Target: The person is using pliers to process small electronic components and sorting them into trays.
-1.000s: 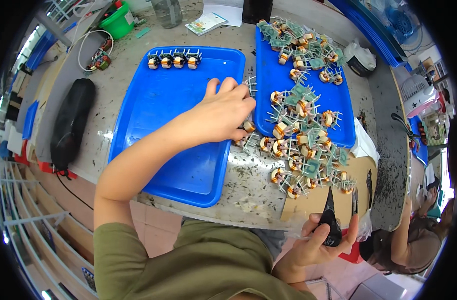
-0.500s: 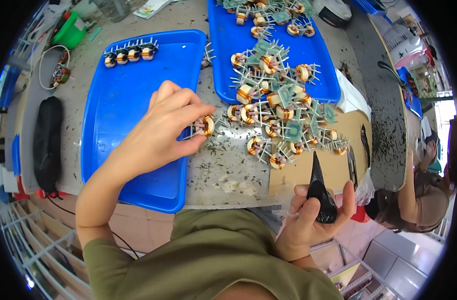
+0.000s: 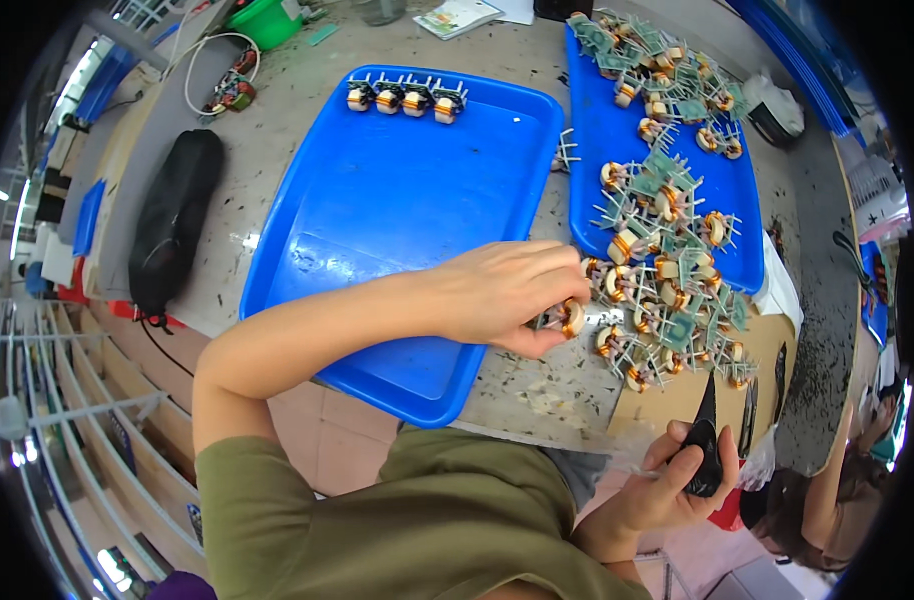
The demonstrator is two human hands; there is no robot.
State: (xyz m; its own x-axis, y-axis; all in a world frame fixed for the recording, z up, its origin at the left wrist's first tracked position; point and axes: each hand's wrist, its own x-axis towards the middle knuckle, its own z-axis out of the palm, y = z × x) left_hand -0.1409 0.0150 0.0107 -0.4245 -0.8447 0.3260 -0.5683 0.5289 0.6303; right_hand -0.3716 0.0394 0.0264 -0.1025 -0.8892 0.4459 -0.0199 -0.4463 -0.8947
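Observation:
My left hand (image 3: 507, 295) is closed, pinching a small copper-wound ring coil (image 3: 574, 319) with metal pins between thumb and fingers. It hovers by the near right edge of a blue tray (image 3: 397, 215), beside a heap of similar coils on green boards (image 3: 669, 262). Along that tray's far edge stands a neat row of several coil assemblies (image 3: 415, 101), pins up. Lower right, my right hand (image 3: 667, 495) is wrapped round a black cone-shaped bag (image 3: 705, 462), its narrow tip pointing away from me.
The heap spills out of a second blue tray (image 3: 599, 140) onto the bench and a cardboard sheet (image 3: 642, 405). A cutter-like tool (image 3: 748, 415) and white paper (image 3: 780, 285) lie right of it. A black pouch (image 3: 177, 215) lies left; another person (image 3: 827, 500) sits far right.
The view has swung left, so the bench appears farther right. My left hand, still pinching the coil, has moved rightward, closer to the heap. My right hand keeps hold of the black bag.

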